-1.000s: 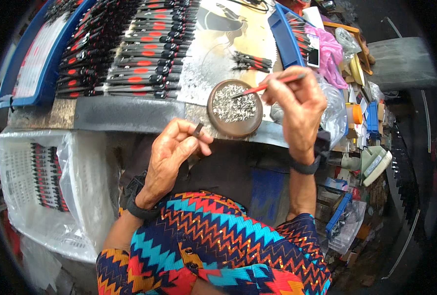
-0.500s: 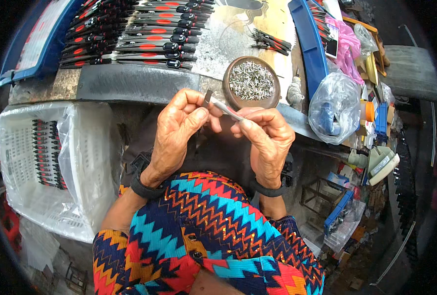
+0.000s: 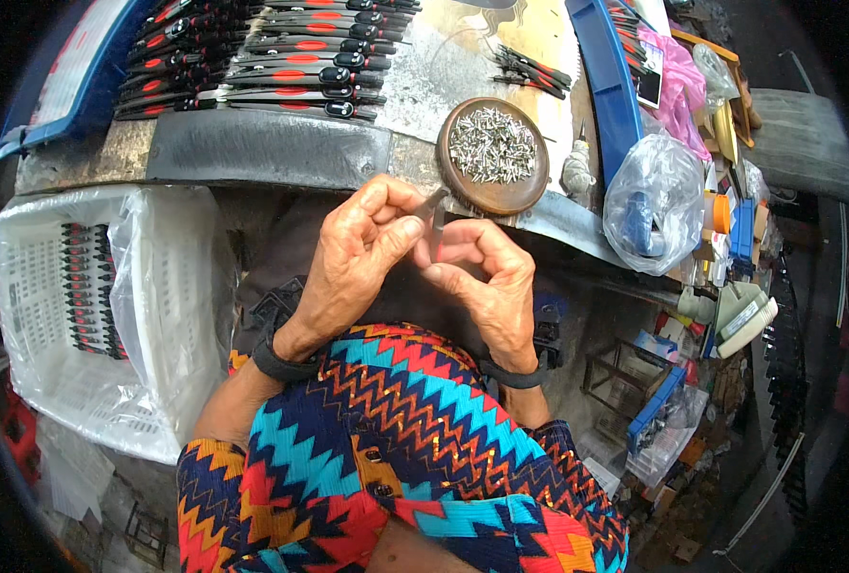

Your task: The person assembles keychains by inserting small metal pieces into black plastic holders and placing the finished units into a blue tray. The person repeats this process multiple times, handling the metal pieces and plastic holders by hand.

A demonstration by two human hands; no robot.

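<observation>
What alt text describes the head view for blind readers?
A left hand holds a dark piece near a blurred slim part in the right hand; beyond are a brown bowl of silvery pieces and rows of black-and-red items.

Two hands (image 3: 360,241), two wristbands (image 3: 277,363), one wooden bowl (image 3: 503,198)
On the worktop (image 3: 272,145), two blue trays (image 3: 608,81); below it, one white basket (image 3: 170,306).

Workbench (image 3: 76,167), far side: worn top, front edge partly clad in grey sheeting (image 3: 272,150). Long grey slab (image 3: 806,134), far right. Floor (image 3: 138,482), near left: grey; right side heavily cluttered, dark at outer right. Light: bright on benchtop, shadow beneath.
</observation>
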